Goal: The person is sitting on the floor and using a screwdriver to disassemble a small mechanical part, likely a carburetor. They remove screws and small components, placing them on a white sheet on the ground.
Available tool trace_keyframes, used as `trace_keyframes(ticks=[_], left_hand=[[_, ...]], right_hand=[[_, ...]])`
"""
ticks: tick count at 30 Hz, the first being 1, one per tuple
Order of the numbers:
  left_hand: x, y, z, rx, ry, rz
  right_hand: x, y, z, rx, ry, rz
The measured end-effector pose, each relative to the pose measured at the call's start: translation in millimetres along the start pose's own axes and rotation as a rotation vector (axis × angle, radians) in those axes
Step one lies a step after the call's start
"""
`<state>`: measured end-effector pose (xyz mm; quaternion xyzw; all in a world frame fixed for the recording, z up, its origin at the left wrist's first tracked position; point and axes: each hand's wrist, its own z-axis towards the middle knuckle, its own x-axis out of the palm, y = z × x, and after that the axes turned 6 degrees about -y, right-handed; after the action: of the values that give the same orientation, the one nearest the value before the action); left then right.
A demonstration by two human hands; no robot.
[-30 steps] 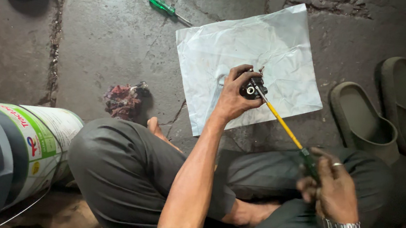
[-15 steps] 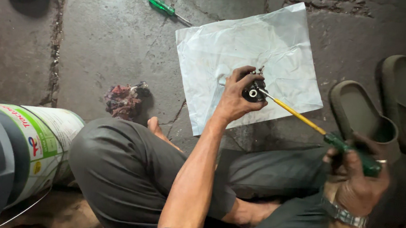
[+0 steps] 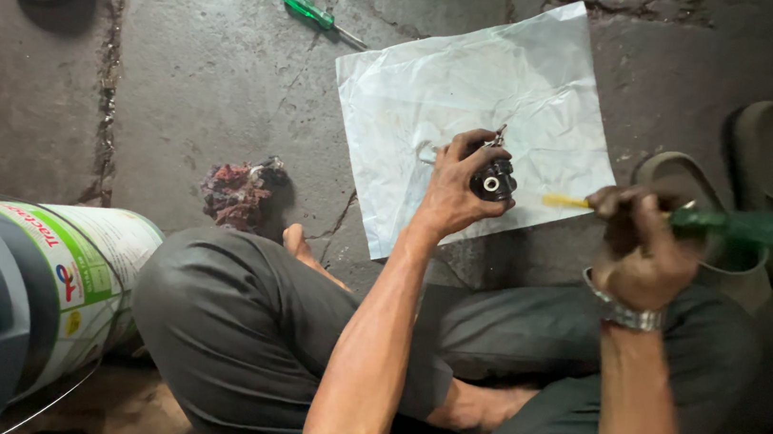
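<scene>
Left hand [image 3: 455, 188]: fingers gripped a small black part [image 3: 492, 178] over the pale plastic sheet [image 3: 516, 78].
Right hand [image 3: 643, 249]: fingers clasped a green-handled screwdriver [image 3: 749, 226].
Eight o'clock: white drum [image 3: 79, 276], green-banded label.

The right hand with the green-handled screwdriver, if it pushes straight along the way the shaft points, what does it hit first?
Probably the small black part held in the left hand. The right hand aims the screwdriver leftward at it; depth is unclear.

Workshop floor: screwdriver [image 3: 306, 8], oily rag [image 3: 236, 192].
</scene>
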<state>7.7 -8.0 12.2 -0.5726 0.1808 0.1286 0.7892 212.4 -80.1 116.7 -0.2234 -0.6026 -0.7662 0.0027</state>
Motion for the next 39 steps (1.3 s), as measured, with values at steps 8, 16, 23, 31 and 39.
trace_keyframes(ticks=[8,16,23,31,39], left_hand=[[2,1,2,-0.005,-0.005,0.012],[4,-2,0,-0.034,-0.019,0.028],[2,-11,-1,-0.073,0.004,0.056],[-5,-22,1,-0.117,0.072,0.061],[-2,-20,0,-0.108,0.057,0.077]], right_hand=[[21,-45,34,0.632,-0.049,-0.661],[33,-88,22,0.293,-0.09,-1.035],[32,-92,25,0.315,-0.077,-1.035],[11,-102,32,0.812,-0.101,-0.43],[18,-100,20,0.627,-0.203,-0.596]])
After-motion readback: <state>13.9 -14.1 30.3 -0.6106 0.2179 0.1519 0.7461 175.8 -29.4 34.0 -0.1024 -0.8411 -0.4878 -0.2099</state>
